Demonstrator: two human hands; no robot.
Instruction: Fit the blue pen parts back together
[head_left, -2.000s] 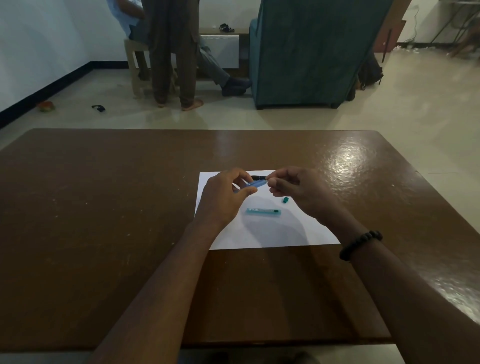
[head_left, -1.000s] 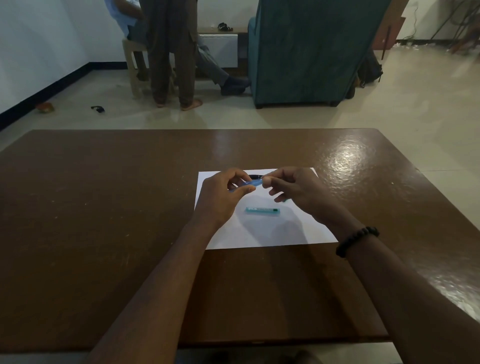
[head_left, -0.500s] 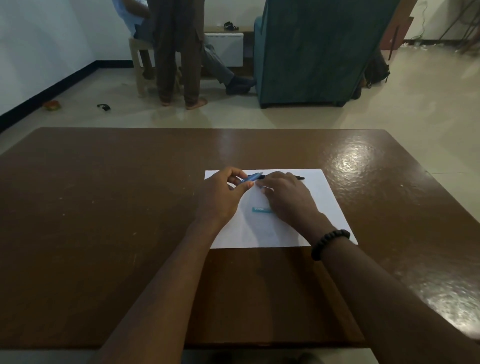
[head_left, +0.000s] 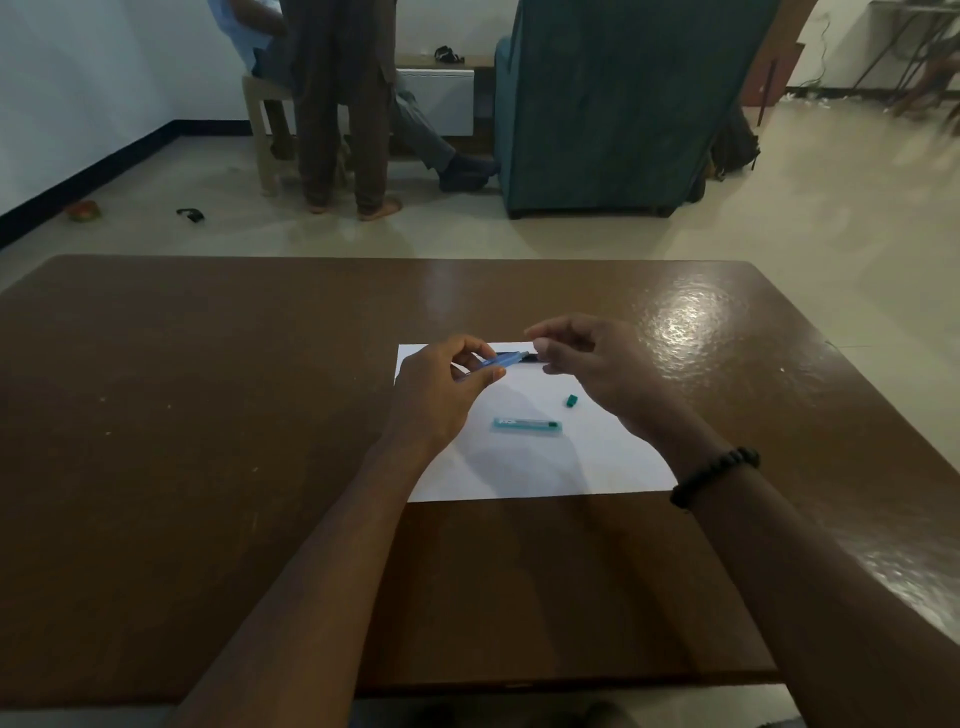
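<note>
I'm looking into what reads as a home living room: a brown wooden tabletop (head_left: 208, 415) on a pale tiled floor (head_left: 805, 208), a teal armchair (head_left: 613, 104) beyond it, a low TV-style cabinet (head_left: 441, 98) against the white wall, and a barefoot person (head_left: 343, 104) standing by a plastic stool (head_left: 265, 130).

Your left hand (head_left: 441, 395) and right hand (head_left: 597, 364) hover close together over the far edge of the white sheet (head_left: 597, 467), with only a narrow gap between them, and the blue pen (head_left: 501, 359) bridges most of it. Below your hands, the teal tube (head_left: 527, 425) lies across the middle of the sheet and the small green cap (head_left: 571, 400) sits just beside your right hand. Broad bare stretches of the brown table (head_left: 208, 441) open to your left, to your right, and toward you. Beyond the far edge, the armchair (head_left: 613, 104) and a standing person's legs (head_left: 343, 130) stand well apart from the table.
</note>
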